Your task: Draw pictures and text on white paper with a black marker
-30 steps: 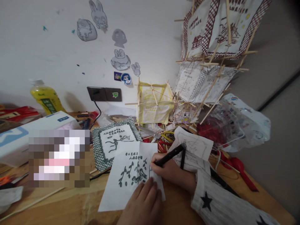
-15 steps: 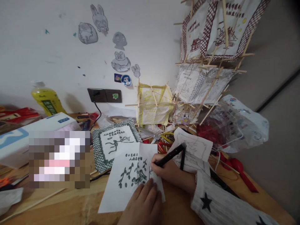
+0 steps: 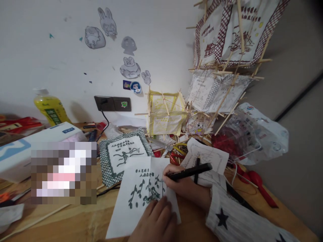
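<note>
a thick black marker pen is grasped between the thumb and fingers of the right hand, its rear end tilted up toward the right; whether the paper is touched by its tip cannot be told. the wrist is covered by a light grey knitted sleeve printed with black stars. the left hand is laid palm down, nothing gripped, its fingers slightly bent and rested on the lower right part of a white rectangular sheet of paper.

the sheet is placed on a brown wooden table, directly before the person, and dark green leafy stems and two short lines of writing are borne on it. by its upper left part, a white sheet with a green cross-hatched border is partly overlapped. beyond the right hand, a white sheet with a grey line drawing is seen. farther back, a yellow-edged white paper structure framed with wooden sticks is stood near the wall, and a yellow plastic bottle with a white cap is set at the left.
</note>
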### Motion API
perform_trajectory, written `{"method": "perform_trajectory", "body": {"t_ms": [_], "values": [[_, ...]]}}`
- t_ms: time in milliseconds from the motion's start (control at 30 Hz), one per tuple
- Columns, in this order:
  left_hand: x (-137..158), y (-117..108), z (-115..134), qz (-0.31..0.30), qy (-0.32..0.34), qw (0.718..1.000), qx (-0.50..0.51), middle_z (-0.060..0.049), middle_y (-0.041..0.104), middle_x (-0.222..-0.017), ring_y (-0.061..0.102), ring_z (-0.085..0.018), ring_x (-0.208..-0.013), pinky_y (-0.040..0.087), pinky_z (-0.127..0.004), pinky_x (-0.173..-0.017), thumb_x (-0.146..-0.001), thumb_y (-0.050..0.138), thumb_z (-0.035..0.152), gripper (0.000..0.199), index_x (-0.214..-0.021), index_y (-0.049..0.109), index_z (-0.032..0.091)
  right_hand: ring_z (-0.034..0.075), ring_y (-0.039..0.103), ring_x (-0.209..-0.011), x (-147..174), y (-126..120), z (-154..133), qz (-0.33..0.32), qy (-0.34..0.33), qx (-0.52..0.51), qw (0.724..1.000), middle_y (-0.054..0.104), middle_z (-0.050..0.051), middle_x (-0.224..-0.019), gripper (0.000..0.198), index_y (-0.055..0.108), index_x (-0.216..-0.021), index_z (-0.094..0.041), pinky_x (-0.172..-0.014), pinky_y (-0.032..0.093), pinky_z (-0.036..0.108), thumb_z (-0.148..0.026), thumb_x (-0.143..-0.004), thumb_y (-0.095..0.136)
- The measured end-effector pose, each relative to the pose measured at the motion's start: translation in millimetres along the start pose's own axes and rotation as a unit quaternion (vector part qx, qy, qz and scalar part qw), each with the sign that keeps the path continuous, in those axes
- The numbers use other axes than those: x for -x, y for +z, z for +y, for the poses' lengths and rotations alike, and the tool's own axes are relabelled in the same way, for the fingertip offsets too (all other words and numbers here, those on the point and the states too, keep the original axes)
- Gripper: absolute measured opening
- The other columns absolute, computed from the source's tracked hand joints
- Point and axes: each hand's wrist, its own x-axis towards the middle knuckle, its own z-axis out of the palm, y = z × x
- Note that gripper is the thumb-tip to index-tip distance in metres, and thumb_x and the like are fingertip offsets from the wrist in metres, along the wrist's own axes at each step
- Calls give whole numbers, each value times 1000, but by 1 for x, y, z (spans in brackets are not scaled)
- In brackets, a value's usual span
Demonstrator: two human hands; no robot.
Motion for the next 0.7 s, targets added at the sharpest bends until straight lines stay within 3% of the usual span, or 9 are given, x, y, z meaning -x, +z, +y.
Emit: {"method": "perform_trajectory", "body": {"t_ms": [133, 433, 700], "values": [[-1, -3, 1, -10, 27, 1000, 5, -3, 63, -89, 55, -21, -96, 44, -32, -81, -92, 55, 26, 11, -89, 61, 17, 11, 44, -58, 0, 0, 2, -18, 19, -6, 1000, 48, -5, -59, 13, 48, -61, -20, -55, 37, 21, -14, -72, 51], [-1, -2, 0, -3, -11, 1000, -7, -3, 63, -95, 53, -25, -106, 47, -34, -83, -88, 62, 31, 11, -90, 60, 20, 10, 42, -56, 0, 3, 6, -30, 36, 4, 999, 45, -6, -56, 16, 47, -59, -19, -51, 35, 20, -10, -70, 53], [-3, -4, -1, 24, -14, 1000, -6, -2, 65, -91, 58, -22, -97, 48, -32, -78, -93, 53, 27, 12, -88, 61, 20, 10, 41, -55, 0, 2, 5, -48, 27, 23, 998, 45, -5, -56, 16, 45, -58, -19, -51, 34, 21, -12, -71, 51]]}}
